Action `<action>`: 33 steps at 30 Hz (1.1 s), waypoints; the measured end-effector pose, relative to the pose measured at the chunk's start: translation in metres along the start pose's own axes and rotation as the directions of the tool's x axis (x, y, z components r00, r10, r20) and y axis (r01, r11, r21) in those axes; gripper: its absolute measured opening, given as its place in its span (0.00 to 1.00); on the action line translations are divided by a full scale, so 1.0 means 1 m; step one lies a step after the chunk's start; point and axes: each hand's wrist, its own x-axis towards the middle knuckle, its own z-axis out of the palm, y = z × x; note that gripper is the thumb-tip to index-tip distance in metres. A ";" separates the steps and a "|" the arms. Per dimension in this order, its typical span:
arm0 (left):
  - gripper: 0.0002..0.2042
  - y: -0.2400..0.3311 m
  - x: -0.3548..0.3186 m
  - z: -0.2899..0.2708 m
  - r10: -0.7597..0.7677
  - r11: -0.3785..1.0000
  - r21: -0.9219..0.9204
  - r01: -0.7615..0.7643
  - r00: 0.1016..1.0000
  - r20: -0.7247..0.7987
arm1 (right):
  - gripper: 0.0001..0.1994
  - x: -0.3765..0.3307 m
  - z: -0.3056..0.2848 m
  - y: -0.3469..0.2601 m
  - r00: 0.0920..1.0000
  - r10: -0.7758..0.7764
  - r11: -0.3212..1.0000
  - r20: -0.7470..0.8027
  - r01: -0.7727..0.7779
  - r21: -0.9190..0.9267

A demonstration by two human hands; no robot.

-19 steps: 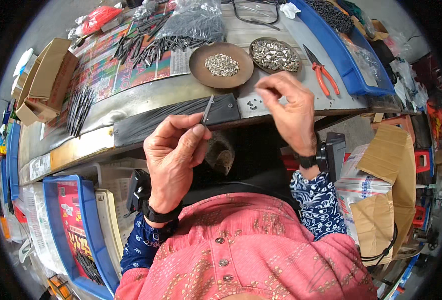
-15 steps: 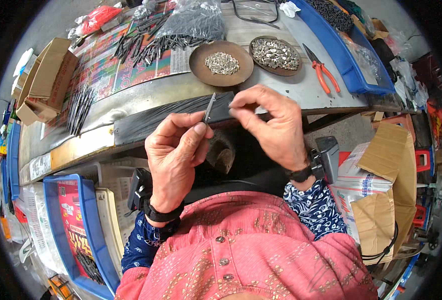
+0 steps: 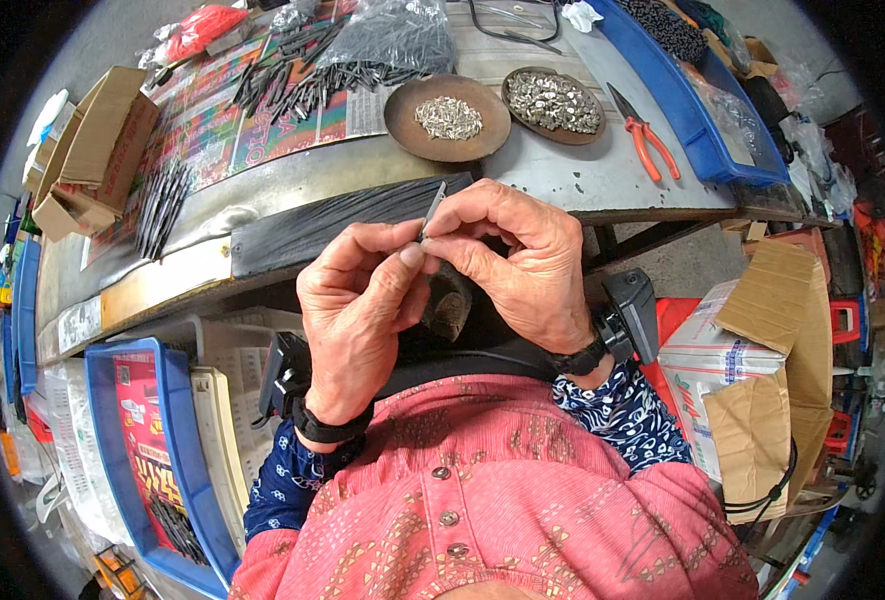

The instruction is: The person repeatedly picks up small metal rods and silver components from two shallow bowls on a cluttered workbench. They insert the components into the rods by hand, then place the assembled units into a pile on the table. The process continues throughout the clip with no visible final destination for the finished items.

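Observation:
Between the thumb and fingertips of my left hand (image 3: pixel 348 310) is a thin, narrow grey metal strip (image 3: pixel 436 203), tilted upward. The thumb and forefinger of my right hand (image 3: pixel 518 255) are pinched together against the strip's lower part, touching the left fingertips. Whatever the right fingers pinch there is too small and covered to make out. Both hands are over the table's front edge, by a black covered strip of it (image 3: pixel 293 236). Beyond them stand a brown dish (image 3: pixel 400 138) of small silvery pins and another dish (image 3: pixel 589 140) of small shiny metal pieces.
Red-handled pliers (image 3: pixel 653 150) lie right of the dishes, beside a long blue tray (image 3: pixel 698 130). Dark strips (image 3: pixel 165 210) lie at the left near a cardboard box (image 3: pixel 113 130); more are heaped by a plastic bag (image 3: pixel 388 40). Below are a blue bin (image 3: pixel 178 400) and an opened carton (image 3: pixel 763 310).
My right hand has moved left and slightly down, bringing its pinched fingers from a gap away to the strip. My left hand keeps its pinch.

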 end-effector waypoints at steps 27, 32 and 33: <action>0.04 0.007 0.005 -0.009 0.276 0.672 0.673 -0.308 0.948 0.158 | 0.16 0.024 -0.024 -0.009 0.811 -0.452 0.511 0.373 0.577 -0.637; 0.06 -0.003 0.005 -0.006 0.182 0.936 0.302 -0.183 0.983 0.032 | 0.12 0.022 -0.014 -0.001 0.842 -0.446 0.613 0.305 0.535 -0.581; 0.06 -0.003 0.004 -0.006 0.172 0.951 0.258 -0.171 0.985 0.020 | 0.12 0.021 -0.013 0.001 0.836 -0.460 0.604 0.298 0.541 -0.586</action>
